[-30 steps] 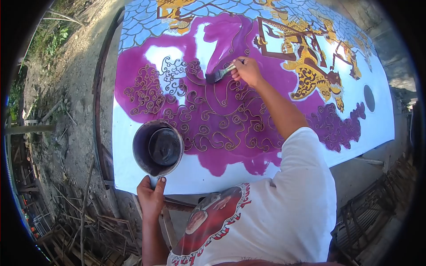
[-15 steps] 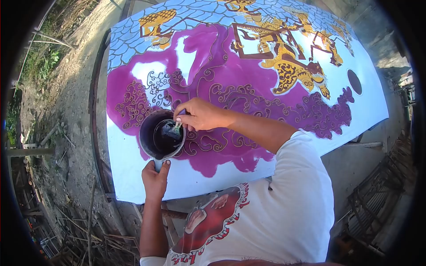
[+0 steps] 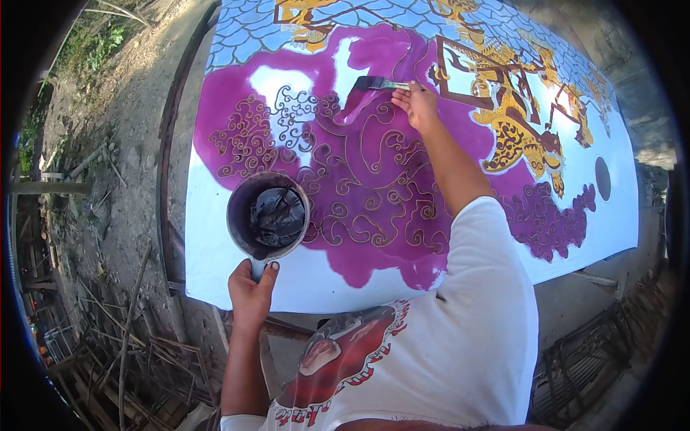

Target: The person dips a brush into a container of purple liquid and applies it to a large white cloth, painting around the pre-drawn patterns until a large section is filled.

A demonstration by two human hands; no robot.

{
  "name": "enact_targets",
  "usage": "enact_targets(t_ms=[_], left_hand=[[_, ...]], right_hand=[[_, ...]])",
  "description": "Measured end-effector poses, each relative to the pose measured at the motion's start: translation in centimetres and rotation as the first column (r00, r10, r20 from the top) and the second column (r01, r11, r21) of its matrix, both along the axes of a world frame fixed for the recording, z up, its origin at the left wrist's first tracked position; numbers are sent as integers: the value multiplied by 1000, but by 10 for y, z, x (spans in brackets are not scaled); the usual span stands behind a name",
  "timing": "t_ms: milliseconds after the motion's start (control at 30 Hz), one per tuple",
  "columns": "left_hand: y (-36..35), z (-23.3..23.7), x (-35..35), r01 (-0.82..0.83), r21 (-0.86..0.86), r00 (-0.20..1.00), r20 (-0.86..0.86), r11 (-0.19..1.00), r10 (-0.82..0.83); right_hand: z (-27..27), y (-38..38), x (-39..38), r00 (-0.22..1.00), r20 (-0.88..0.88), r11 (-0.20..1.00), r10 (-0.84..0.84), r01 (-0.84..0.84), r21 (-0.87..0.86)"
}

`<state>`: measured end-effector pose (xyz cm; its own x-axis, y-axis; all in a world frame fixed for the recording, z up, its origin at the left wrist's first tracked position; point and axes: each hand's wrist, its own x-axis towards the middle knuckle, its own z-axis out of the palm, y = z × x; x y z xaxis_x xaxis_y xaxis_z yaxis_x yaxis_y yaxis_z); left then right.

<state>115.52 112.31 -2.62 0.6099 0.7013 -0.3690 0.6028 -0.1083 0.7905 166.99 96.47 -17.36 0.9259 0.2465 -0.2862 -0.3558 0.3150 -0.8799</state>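
Observation:
My left hand (image 3: 251,291) is closed round the handle of a dipper (image 3: 234,215), which holds dark dye (image 3: 279,215) and is held above the lower left of the cloth. Up on the cloth, my right hand (image 3: 415,104) grips a flat paintbrush (image 3: 377,83), its dark bristles pointing left at the edge of a white patch. Stretched beneath both hands is the patterned cloth (image 3: 338,284), with purple dye (image 3: 374,154) spread over its swirling line motifs. Blue cobble shapes (image 3: 248,29) and gold-brown figures (image 3: 503,126) fill its far part.
A dark frame rail (image 3: 171,129) runs along the cloth's left edge. Sticks and wood pieces (image 3: 154,355) lie on the ground at lower left. Slatted wood (image 3: 596,345) stands at lower right. Bare soil (image 3: 129,129) stretches along the left.
My right hand has lifted the brush out of the dipper and moved up and right to the cloth's white patch. My left hand keeps the dipper in nearly the same place.

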Motion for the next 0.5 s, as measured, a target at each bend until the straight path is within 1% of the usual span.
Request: enact_targets(t_ms=[33,100,133,167,200,267,300,333,367,400,467,500], left_hand=[[-1,2,-5,-17,-21,999,28,1000,18],[-3,6,-14,-39,-37,998,52,999,41],[-5,9,-18,-37,-30,998,59,999,38],[-7,11,-24,-32,-23,997,62,999,34],[-9,13,-27,-38,-19,998,57,999,39],[-14,14,-33,-41,-13,988,147,999,43],[-15,14,-39,-41,-17,988,152,999,43],[-17,19,-43,-50,-12,988,148,999,52],[-21,27,-44,-79,-75,990,111,994,87],[-23,32,-45,-107,-136,990,74,985,117],[-24,29,-53,-112,-118,989,80,987,122],[-24,28,-56,-112,-109,989,88,988,122]], right_hand=[[-3,14,19,1000,-8,1000,7,-7,2],[0,42,42,977,32,978,-211,211,4],[5,54,44,978,25,979,-206,205,6],[9,64,44,999,8,999,-47,47,-2],[11,74,47,994,-7,994,113,-113,-7],[2,88,68,989,9,989,148,-148,5],[5,91,76,1000,16,1000,-12,12,3],[-1,93,89,985,23,985,-173,173,2],[-6,96,102,969,6,968,-247,246,52],[-4,99,101,971,5,969,-240,239,58],[10,100,95,993,48,993,-110,112,-34],[14,100,99,993,49,994,-105,107,-31]])
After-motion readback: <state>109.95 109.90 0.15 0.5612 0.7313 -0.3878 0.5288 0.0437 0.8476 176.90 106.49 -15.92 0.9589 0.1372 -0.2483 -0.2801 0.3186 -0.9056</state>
